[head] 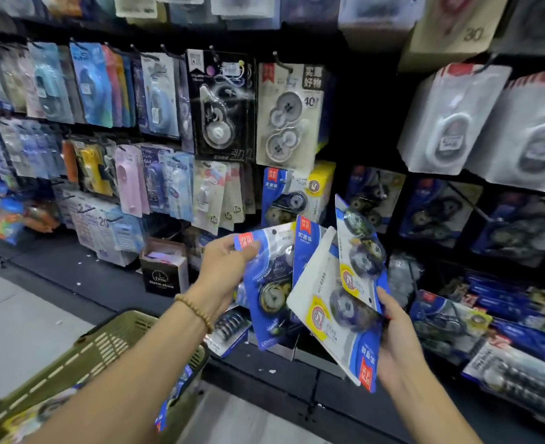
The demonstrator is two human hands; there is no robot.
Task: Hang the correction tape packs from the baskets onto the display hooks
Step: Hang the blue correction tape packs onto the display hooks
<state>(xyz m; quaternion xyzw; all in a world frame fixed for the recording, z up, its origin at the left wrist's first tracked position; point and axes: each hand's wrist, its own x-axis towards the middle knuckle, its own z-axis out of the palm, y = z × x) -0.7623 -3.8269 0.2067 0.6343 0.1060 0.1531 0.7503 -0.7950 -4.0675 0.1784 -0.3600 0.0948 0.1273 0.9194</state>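
A blue-and-white carded correction tape pack (266,283) with a red label at its top corner is pinched at that upper corner by the left hand (224,267), thumb on the front, and is held upright in front of the lower part of the display. Just beside it to the right, a fan of similar blue-edged blister packs (338,302) is gripped by the right hand (399,344), fingers curled round the lower right edges; these packs are turned upside down, their red labels at the bottom, and one shows its white back. The two sets overlap slightly in the middle. A beaded wooden bracelet (197,310) is worn on the left wrist. Below the left forearm, an olive-green slotted plastic basket (104,347) is seen, with more blue packs lying in it, though these are blurred. Behind the hands, a dark pegboard display wall (367,123) is filled with rows of hanging packs on metal display hooks (277,59), among them a beige pack marked 40 (288,113) and a black pack (221,107) beside it. A small dark cardboard box (164,267) stands on the black base shelf (72,267), and heaps of blue packs are piled on the shelf at the far right.
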